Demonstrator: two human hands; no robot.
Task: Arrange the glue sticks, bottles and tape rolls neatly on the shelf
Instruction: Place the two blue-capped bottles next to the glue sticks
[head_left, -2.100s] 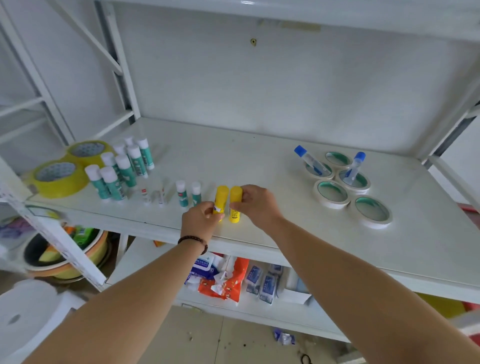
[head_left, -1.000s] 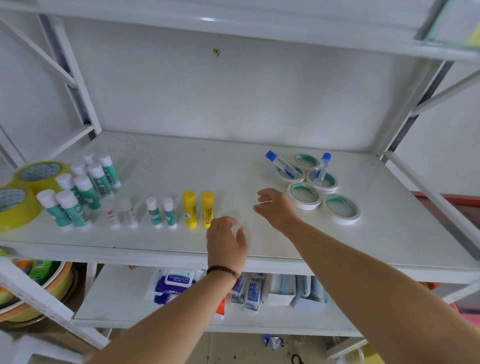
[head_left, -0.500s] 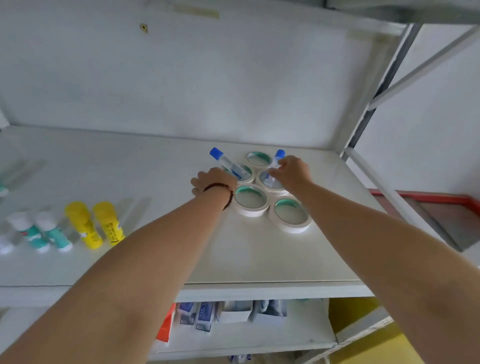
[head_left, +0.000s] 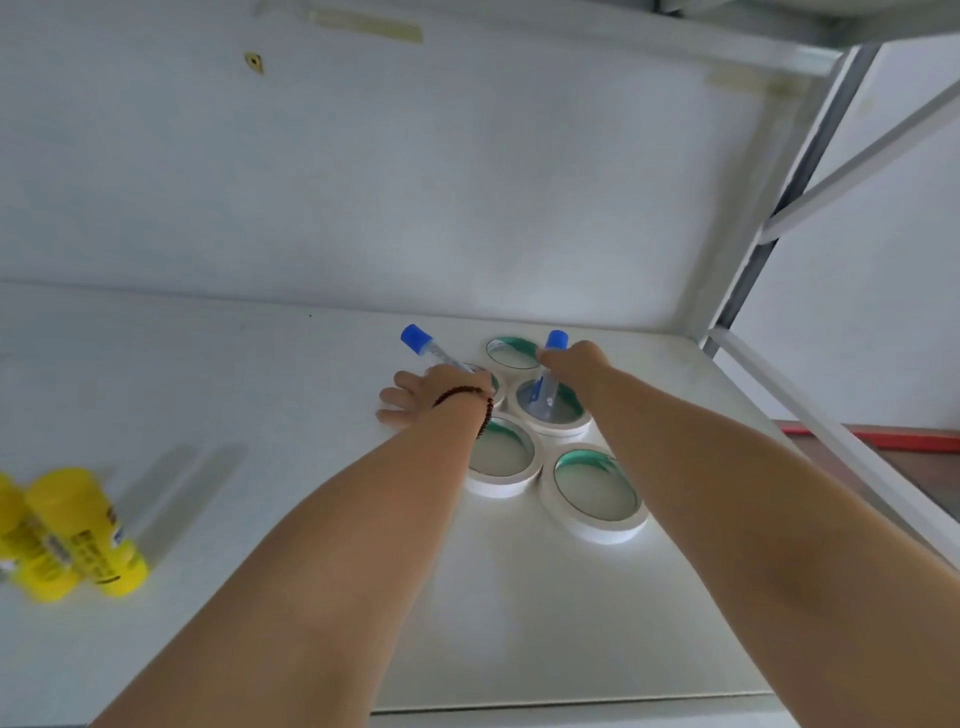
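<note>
- Both forearms stretch forward over the white shelf (head_left: 260, 395) to a cluster of white tape rolls (head_left: 595, 493).
- The left hand (head_left: 434, 389) lies knuckles-up, fingers loosely spread, against the tilted blue-capped bottle (head_left: 423, 345); whether its grip has closed I cannot tell.
- The right hand (head_left: 574, 364) pinches the second blue-capped bottle (head_left: 550, 376) just below the cap; it stands inside a roll.
- Two yellow glue sticks (head_left: 78, 530) stand at far left.

A: Carrier?
B: White shelf (head_left: 311, 519), flat board, white back panel behind it.

A: Lying on it?
B: Right of centre, five white tape rolls (head_left: 595, 493) lying flat, clustered and touching; one is mostly hidden. Far left, near the front edge, two yellow glue sticks (head_left: 83, 530) standing side by side.

A: Between the two groups?
B: Bare board.
</note>
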